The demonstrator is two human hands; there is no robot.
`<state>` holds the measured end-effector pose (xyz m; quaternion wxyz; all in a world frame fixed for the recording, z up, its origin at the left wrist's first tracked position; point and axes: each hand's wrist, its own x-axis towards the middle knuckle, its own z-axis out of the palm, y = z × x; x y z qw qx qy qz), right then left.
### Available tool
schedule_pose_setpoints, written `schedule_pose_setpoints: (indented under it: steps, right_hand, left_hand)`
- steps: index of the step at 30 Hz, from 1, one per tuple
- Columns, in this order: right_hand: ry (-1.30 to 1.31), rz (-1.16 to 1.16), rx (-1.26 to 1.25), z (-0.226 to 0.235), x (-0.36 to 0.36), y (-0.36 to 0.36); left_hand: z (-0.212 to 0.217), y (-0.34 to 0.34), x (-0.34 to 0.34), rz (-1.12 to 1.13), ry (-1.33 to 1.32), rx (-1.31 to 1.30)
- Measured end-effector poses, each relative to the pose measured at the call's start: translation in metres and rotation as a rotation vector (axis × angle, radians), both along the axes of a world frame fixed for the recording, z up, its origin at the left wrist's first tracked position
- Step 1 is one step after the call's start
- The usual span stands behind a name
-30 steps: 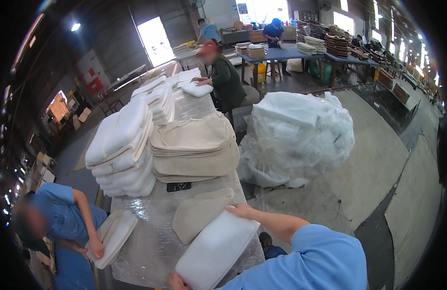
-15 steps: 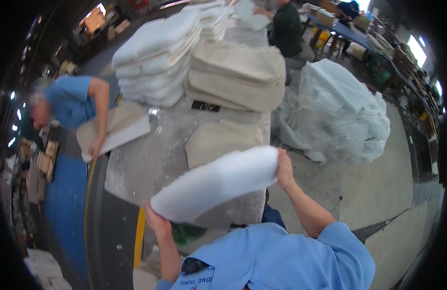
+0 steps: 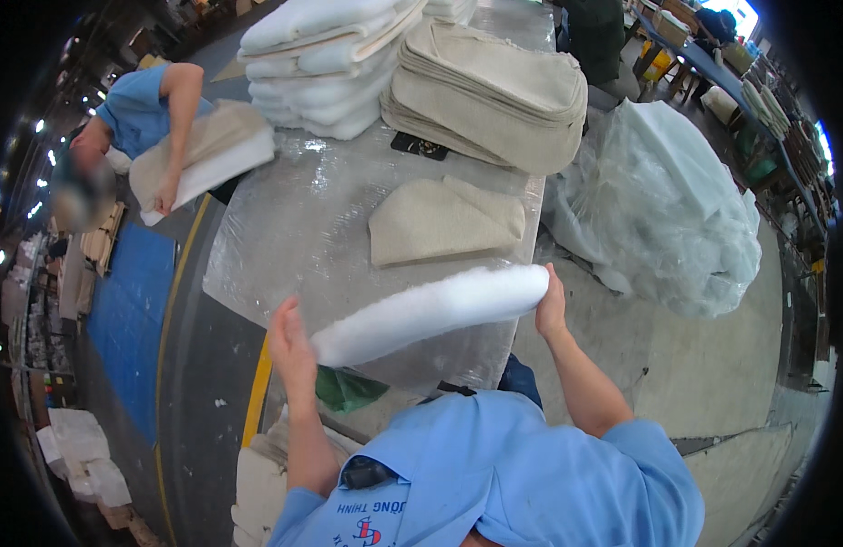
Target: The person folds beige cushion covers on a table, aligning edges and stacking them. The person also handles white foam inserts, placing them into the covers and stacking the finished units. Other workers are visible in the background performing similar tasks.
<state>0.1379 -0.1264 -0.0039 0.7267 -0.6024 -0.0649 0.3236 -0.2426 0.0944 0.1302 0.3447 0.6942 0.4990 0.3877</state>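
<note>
A thick, fluffy white padding piece [image 3: 431,308] hangs crosswise in front of me, over the near end of the table. My right hand [image 3: 551,305] grips its right end, with the fingers mostly hidden behind it. At the other end my left hand [image 3: 294,346] stands upright with its fingers stretched out and slightly blurred. Its palm is beside the padding's left tip, and I cannot tell whether they touch. Just beyond the padding, a beige fabric cover [image 3: 444,221] lies on the plastic-covered table [image 3: 285,232], its upper edge folded over.
Stacked white padding [image 3: 321,82] and a pile of beige covers [image 3: 485,96] stand farther back. Right of the table sits a large clear plastic bundle [image 3: 663,210]. At the left, a co-worker in a blue shirt [image 3: 148,105] handles a beige cover with white padding [image 3: 207,169].
The padding has tipped, so its narrow edge shows more. My left hand has loosened from a grip to outstretched fingers. The view has shifted, and the beige cover shows more fully.
</note>
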Motion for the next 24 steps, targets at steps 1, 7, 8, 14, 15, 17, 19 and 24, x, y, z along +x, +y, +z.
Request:
schedule_pose_setpoints:
  steps: [1,7,8,14,15,17,19,24]
  right_hand:
    - [0.004,-0.001,-0.014,-0.003,0.003,-0.007]
    - [-0.267,-0.001,-0.114,0.026,0.013,0.008]
    - [-0.339,-0.054,-0.133,0.031,0.025,0.008]
    - [-0.246,0.355,-0.113,0.063,0.036,-0.016]
    - [-0.223,0.631,-0.159,0.077,0.016,-0.009]
    - [-0.391,0.843,-0.165,0.081,-0.009,0.005]
    - [-0.773,0.714,-0.081,0.064,-0.02,0.019]
    - [-0.48,1.106,-0.248,0.073,-0.039,0.044]
  left_hand:
    - [0.025,-0.011,0.03,-0.178,0.055,0.003]
    - [0.02,-0.02,0.103,-0.687,0.68,0.181]
    - [0.022,-0.01,0.11,-0.697,0.681,0.151]
    - [0.014,0.018,0.123,-0.69,0.78,0.081]
    - [0.015,0.018,0.117,-0.675,0.812,0.064]
    - [0.013,0.02,0.117,-0.693,0.805,0.062]
    - [0.009,0.025,0.124,-0.732,0.765,0.063]
    - [0.001,0.029,0.107,-0.738,0.648,0.009]
